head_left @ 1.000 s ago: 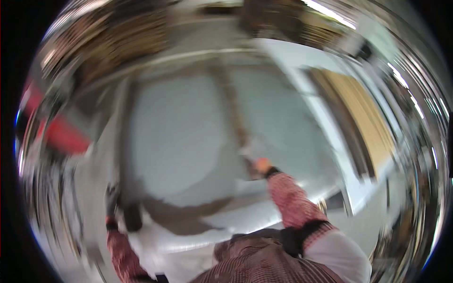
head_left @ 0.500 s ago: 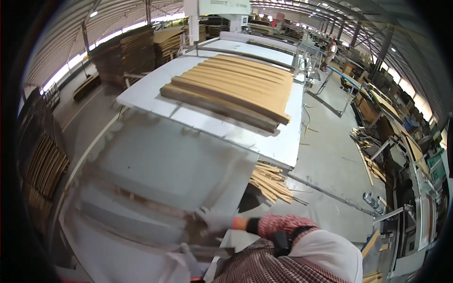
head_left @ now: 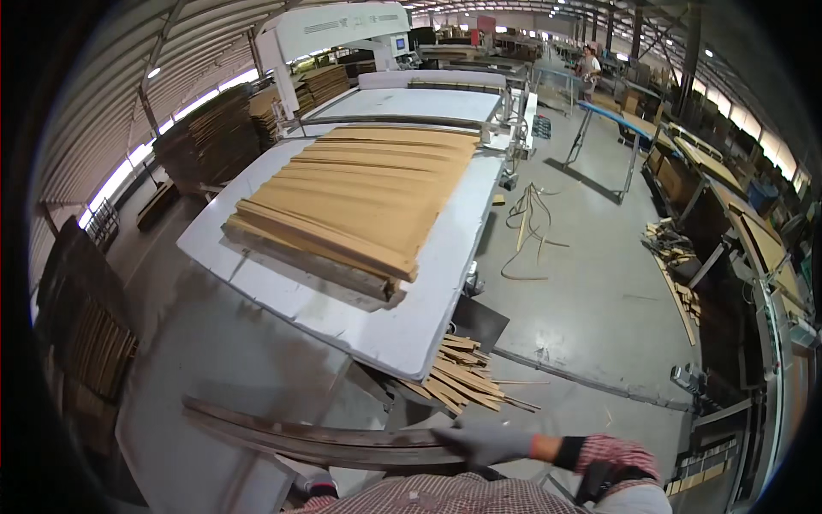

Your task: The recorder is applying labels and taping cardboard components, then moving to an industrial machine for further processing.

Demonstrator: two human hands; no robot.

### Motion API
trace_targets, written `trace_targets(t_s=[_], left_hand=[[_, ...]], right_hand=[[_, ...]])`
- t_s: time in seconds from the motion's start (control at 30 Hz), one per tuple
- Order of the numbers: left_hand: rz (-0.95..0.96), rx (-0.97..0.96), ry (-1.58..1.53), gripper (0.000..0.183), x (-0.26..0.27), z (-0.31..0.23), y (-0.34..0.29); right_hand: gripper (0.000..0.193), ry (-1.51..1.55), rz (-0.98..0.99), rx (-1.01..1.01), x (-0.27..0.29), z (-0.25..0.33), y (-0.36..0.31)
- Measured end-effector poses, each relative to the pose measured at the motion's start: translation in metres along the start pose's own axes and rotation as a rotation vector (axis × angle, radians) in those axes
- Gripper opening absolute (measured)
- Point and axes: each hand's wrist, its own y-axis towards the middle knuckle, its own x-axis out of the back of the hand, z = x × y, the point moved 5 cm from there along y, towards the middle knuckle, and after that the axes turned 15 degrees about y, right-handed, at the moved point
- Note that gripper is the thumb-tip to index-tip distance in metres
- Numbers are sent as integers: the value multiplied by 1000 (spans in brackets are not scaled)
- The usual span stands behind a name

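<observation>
Factory hall stretches far ahead, its grey concrete floor (head_left: pixel 591 283) running down the right side past workbenches and stacked timber. Filling the middle is a long white machine table (head_left: pixel 402 334), angled from the near centre to the far machine housing (head_left: pixel 342 26). On that table lies a broad stack of tan wooden boards (head_left: pixel 360 197), laid side by side in overlapping rows, their near ends stepped above the table's surface. Left of the table stand dark stacks of sheet material (head_left: pixel 214 137) along the wall. Below the near right corner of the table a loose pile of thin wood strips (head_left: pixel 458 373) fans out on the floor, and farther off curled offcuts (head_left: pixel 527 231) lie by the table's right edge. A person (head_left: pixel 588 64) stands far away at the right.

Nearest, a long, narrow, slightly curved dark strip (head_left: pixel 317 437) runs from the left toward the near centre. The right hand (head_left: pixel 488 441), in a grey glove with a checked red sleeve behind it, lies flat on the strip's right end, fingers extended rather than wrapped around it. The left hand (head_left: pixel 317 488) shows only as a sliver at the lower edge beneath the strip; its grip cannot be told
</observation>
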Motion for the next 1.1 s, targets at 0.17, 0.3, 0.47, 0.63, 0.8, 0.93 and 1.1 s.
trace_targets(t_s=[0.17, 0.3, 0.47, 0.63, 0.8, 0.93, 1.1], left_hand=[[509, -263, 109, 70, -100, 80, 53], [438, -245, 80, 67, -289, 151, 46], [732, 504, -458, 67, -523, 295, 109], [1069, 179, -125, 101, -792, 342, 67], [1037, 102, 54, 99, -978, 451, 100], [962, -120, 25, 83, -1087, 460, 123], [944, -202, 132, 78, -1203, 464, 193]], right_hand=[[68, -240, -63, -97, 156, -36, -81], [72, -184, -157, -192, 234, -143, -122], [76, -319, -564, -203, 349, -240, -152], [67, 221, -914, -605, 451, -368, -184], [79, 618, -1165, -675, 581, -465, -205], [98, -248, -881, -228, 756, -450, -161], [94, -302, -719, -133, 956, -455, -119]])
